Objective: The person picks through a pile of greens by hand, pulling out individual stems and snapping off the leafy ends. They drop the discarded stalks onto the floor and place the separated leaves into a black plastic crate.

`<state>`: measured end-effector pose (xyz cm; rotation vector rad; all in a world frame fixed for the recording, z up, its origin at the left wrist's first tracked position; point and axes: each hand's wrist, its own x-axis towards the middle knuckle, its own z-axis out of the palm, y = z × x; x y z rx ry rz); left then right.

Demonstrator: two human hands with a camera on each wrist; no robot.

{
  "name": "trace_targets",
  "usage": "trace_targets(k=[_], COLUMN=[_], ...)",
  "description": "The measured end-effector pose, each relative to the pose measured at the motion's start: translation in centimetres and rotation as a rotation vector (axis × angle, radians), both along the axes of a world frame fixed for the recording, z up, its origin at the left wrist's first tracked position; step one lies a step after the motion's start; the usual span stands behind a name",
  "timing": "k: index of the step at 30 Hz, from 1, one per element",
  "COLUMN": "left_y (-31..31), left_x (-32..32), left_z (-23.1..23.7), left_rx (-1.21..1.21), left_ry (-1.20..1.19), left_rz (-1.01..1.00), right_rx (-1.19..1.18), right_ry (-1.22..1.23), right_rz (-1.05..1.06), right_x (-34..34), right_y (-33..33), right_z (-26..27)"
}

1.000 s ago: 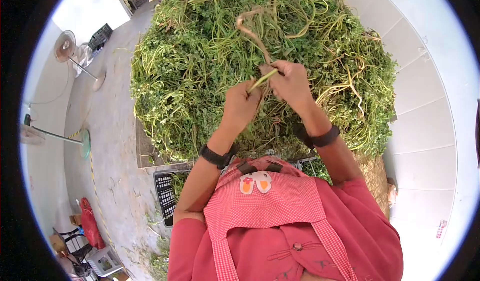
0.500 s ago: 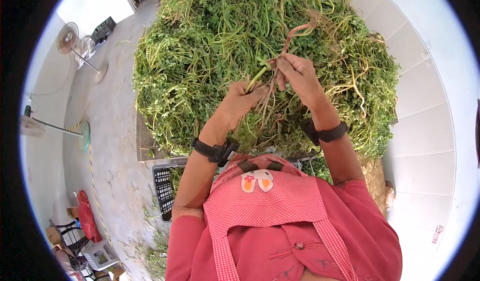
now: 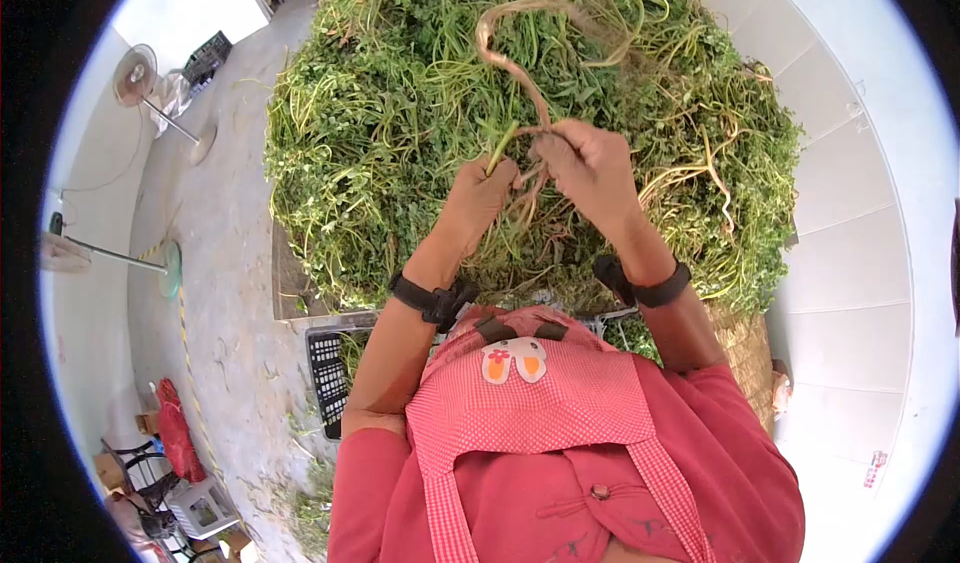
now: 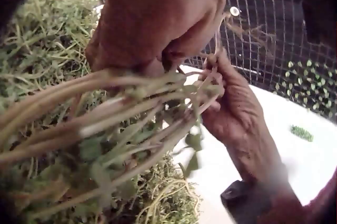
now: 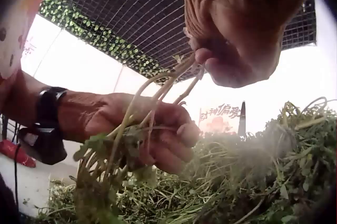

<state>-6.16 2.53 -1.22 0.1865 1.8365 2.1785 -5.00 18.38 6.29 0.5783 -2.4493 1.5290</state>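
In the head view my left hand pinches a short green stem that points up between thumb and fingers. My right hand, close beside it, grips a leafy plant near the base of its long brown root, which curves upward over the pile. Several pale stems run from the right hand down to the left hand in the right wrist view. Small leaves hang from the stems in the left wrist view. A large heap of cut greens lies beneath and beyond both hands.
A black plastic crate stands below the heap's near left edge. Stand fans are along the left side. A red bag and a grey crate are at lower left. A white wall runs along the right.
The brown root swung right half a second ago and now curves up to the left again. The green stem has turned more upright in the left hand. Both hands stay close together.
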Motion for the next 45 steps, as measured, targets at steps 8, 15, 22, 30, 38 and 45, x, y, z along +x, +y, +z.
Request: trace_targets(k=[8,15,22,30,38,45], left_y=[0.7,0.9,1.8,-1.5,-8.6,-7.8], left_x=[2.3,1.9,3.0,1.4,1.4,1.8], left_z=[1.9,0.4,1.3,-0.1,-1.2,-0.5], left_rx=[0.201,-0.033,-0.267,-0.049,0.599,0.69], left_ry=[-0.163,-0.006,0.069,-0.344,-0.292,-0.354], left_rz=[-0.166,-0.27,-0.165,0.48,0.23,0.097], right_rx=[-0.303,-0.415,-0.276,-0.677,0.177,0.464], right_ry=[-0.403,-0.443,-0.354,0.119,-0.675,-1.236], right_rz=[-0.156,-0.152,-0.205,-0.173,-0.725,-0.466], right_x=[-1.5,-1.8,-1.1,3.9,24.8,38.7], right_y=[1.4,1.5,1.2,3.0,17.0,19.3], right_z=[-2.4,-3.2,-3.9,-1.9,-21.1,-36.2])
